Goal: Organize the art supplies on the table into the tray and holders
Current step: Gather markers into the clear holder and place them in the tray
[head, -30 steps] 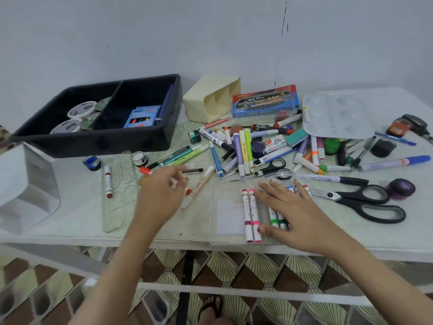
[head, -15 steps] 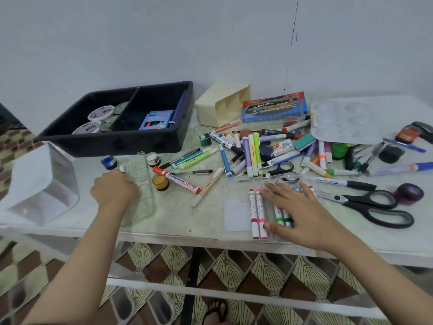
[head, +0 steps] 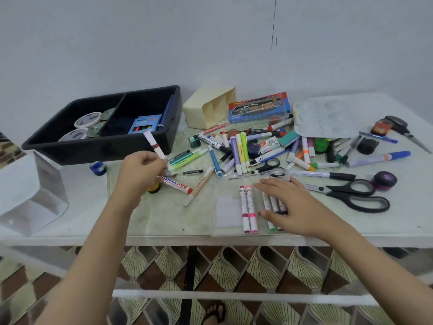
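My left hand [head: 140, 171] is closed on a white marker with a dark red band [head: 153, 144], lifted above the table in front of the black tray [head: 98, 148]. My right hand [head: 290, 205] lies flat with spread fingers on a few markers in a clear flat case [head: 228, 211] near the front edge. Two pink-tipped markers [head: 248, 208] lie beside it in the case. A heap of markers and pens [head: 239, 151] covers the table's middle. The cream holder [head: 209, 109] lies on its side behind the heap.
A clear plastic holder [head: 35, 195] sits at the left edge. Black scissors [head: 351, 194], a purple pot [head: 385, 180], a clear palette [head: 328, 118] and a blue-red pen box [head: 259, 107] occupy the right and back. A red marker [head: 177, 184] and a small yellow pot [head: 153, 187] lie under my left hand.
My left hand went left to a white marker by the clear ruler, closed on it and lifted it back toward the middle. My right hand stayed on the case.
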`<act>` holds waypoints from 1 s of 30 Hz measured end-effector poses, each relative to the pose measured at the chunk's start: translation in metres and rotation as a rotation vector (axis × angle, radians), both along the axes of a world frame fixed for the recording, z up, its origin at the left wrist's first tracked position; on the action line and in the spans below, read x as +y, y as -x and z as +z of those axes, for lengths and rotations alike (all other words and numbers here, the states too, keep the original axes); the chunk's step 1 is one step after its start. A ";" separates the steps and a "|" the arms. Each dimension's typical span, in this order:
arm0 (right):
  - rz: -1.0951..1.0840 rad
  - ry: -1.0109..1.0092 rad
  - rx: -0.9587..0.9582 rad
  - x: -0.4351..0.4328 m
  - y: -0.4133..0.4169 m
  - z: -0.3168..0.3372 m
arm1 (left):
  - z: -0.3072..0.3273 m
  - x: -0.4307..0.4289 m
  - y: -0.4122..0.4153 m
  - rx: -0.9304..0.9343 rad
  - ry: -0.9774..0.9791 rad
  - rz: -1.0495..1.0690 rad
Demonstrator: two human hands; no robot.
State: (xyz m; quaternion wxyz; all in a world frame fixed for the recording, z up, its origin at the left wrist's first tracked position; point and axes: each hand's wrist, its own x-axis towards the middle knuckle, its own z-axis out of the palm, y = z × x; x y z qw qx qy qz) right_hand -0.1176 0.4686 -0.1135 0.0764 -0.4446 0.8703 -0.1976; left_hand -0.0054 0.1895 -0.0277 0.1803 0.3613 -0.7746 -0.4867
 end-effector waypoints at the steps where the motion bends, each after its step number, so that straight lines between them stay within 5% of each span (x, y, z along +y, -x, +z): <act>1: -0.009 -0.008 0.014 0.001 -0.001 0.000 | 0.001 0.012 0.001 0.003 -0.066 -0.055; 7: -0.034 -0.008 0.052 0.007 -0.008 -0.006 | -0.021 0.066 0.007 -0.165 -0.093 -0.322; 16: -0.049 0.008 0.068 0.008 -0.010 -0.007 | -0.050 0.094 0.012 -0.335 0.170 -0.564; 30: -0.060 0.015 0.064 0.008 -0.009 -0.008 | -0.049 0.081 0.017 -0.289 0.429 -0.766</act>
